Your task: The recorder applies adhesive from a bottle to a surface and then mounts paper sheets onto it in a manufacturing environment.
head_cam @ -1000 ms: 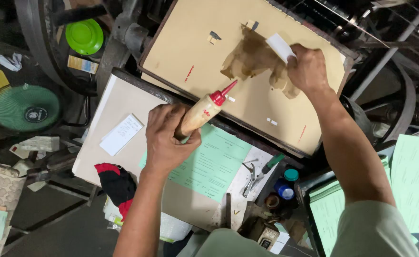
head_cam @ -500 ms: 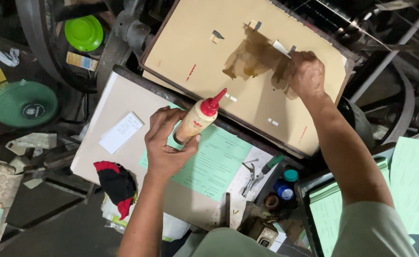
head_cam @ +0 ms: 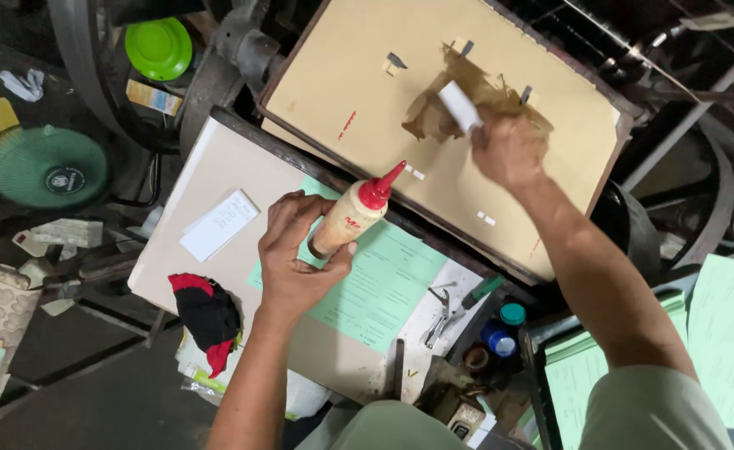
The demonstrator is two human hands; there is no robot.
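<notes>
We see our left hand (head_cam: 296,258) wrapped around a tan glue bottle (head_cam: 346,223), the grip closed about its lower half so the base is hidden in the palm. The red nozzle points up and away from the grip, toward the tan board (head_cam: 367,67). Our right hand (head_cam: 508,150) rests on that board, its grip pinched on a small white piece (head_cam: 460,107) that sticks out past the fingers; how the fingertips sit under it is hidden. A dark brown wet patch (head_cam: 433,117) spreads just beside and beneath that grip, its edge partly covered by the hand.

Beneath the left grip lies a green sheet (head_cam: 383,283) on the pale worktop (head_cam: 217,167); its print is too small to make out. Left of the grip sits a white slip (head_cam: 218,223), rectangular and tilted. Below and left of the grip is a black and red cloth (head_cam: 207,312). To the right of the sheet, toward our body, we make out a small metal tool (head_cam: 439,315), a green pen (head_cam: 483,292), and round caps, one teal (head_cam: 512,314) and one blue (head_cam: 497,337). More green sheets (head_cam: 733,333) are cut off at the right edge. Far left are a green round fan (head_cam: 46,165) and a bright green lid (head_cam: 158,47).
</notes>
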